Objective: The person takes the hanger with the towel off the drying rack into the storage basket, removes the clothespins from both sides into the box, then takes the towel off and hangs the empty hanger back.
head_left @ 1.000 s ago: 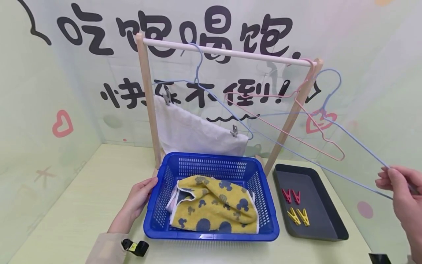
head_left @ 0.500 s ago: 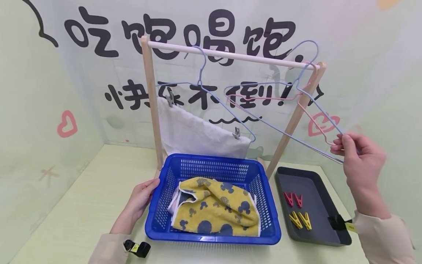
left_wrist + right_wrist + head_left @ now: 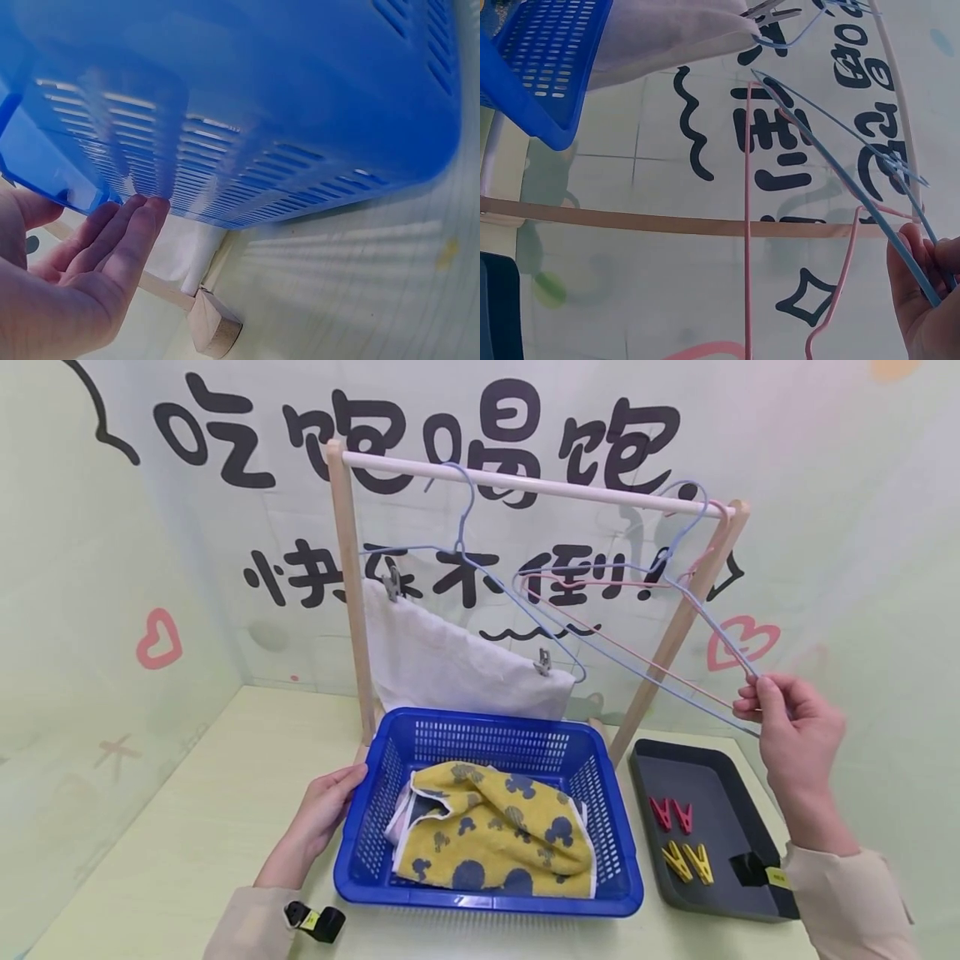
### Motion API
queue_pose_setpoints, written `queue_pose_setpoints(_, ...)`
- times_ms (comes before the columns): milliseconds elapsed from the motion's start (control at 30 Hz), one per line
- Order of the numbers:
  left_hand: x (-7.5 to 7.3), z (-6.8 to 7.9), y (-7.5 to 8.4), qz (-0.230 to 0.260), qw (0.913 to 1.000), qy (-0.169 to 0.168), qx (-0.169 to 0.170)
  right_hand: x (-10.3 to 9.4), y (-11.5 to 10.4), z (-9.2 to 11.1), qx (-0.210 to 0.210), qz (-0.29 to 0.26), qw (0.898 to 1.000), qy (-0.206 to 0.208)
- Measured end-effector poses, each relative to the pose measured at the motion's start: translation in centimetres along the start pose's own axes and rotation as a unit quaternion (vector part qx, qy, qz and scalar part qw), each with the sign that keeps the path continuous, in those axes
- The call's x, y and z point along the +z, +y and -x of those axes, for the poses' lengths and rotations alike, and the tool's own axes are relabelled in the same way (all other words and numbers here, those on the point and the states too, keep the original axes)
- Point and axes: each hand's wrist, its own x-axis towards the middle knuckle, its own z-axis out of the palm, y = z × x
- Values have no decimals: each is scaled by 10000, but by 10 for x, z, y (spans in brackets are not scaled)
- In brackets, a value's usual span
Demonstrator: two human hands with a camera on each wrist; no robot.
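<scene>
My right hand pinches the right end of a blue wire hanger. The hanger's hook reaches over the white rod near its right end; whether it rests there I cannot tell. Just beside it a pink hanger hangs from the same rod. With thumb and fingers, my left hand grips the left rim of a blue plastic basket, as the left wrist view also shows. Inside the basket lies a yellow cloth with grey patterns, with a bit of pale cloth under it.
Another blue hanger on the left of the rod carries a white towel, clipped with two grey clips. Right of the basket is a dark tray with red pegs and yellow pegs. A wooden post supports the rod.
My right hand has moved left with the blue hanger; its hook rose above the rod, then came down over it. My left hand stays at the basket.
</scene>
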Motion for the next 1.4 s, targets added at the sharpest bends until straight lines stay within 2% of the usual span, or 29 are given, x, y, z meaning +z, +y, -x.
queue_pose_setpoints(267, 0, 0, 1, -30, 10000, 45, -4, 0, 11, 4, 15, 269, 9996, -26)
queue_pose_setpoints(333, 1, -1, 0, -50, 10000, 46, -12, 0, 15, 4, 30, 448, 9990, -59)
queue_pose_setpoints(400, 1, -1, 0, -84, 10000, 51, -8, -1, 19, 5, 9, 875, 9961, -129)
queue_pose_setpoints(500, 1, -1, -1, -119, 9999, 51, -3, -1, 23, 4, -69, 1693, 9853, -229)
queue_pose_setpoints(600, 0, -2, -1, -106, 9999, 45, 16, -1, 26, 4, -124, 2498, 9678, -288)
queue_pose_setpoints(767, 0, -1, 0, -124, 9999, 47, 7, 2, 27, 2, -192, 3276, 9439, -367)
queue_pose_setpoints(900, 1, 0, 1, -194, 9998, 58, -28, 3, 31, 2, -757, 3591, 9293, -408)
queue_pose_setpoints(1067, 2, -1, 0, -311, 9995, 62, -30, 10, 35, 0, -1939, 3731, 9068, -311)
queue_pose_setpoints(1100, 2, -1, 0, -320, 9995, 62, -30, 12, 35, 0, -2152, 3658, 9050, -289)
queue_pose_setpoints(1233, 0, 0, 0, -360, 9993, -64, -9, 25, 34, -1, -2731, 3241, 9050, -352)
queue_pose_setpoints(1300, 0, 0, 0, -339, 9993, -128, 2, 34, 34, -1, -2880, 2936, 9104, -457)
queue_pose_setpoints(1400, 0, 0, -1, -323, 9993, -210, 9, 49, 32, -1, -2932, 2754, 9130, -675)
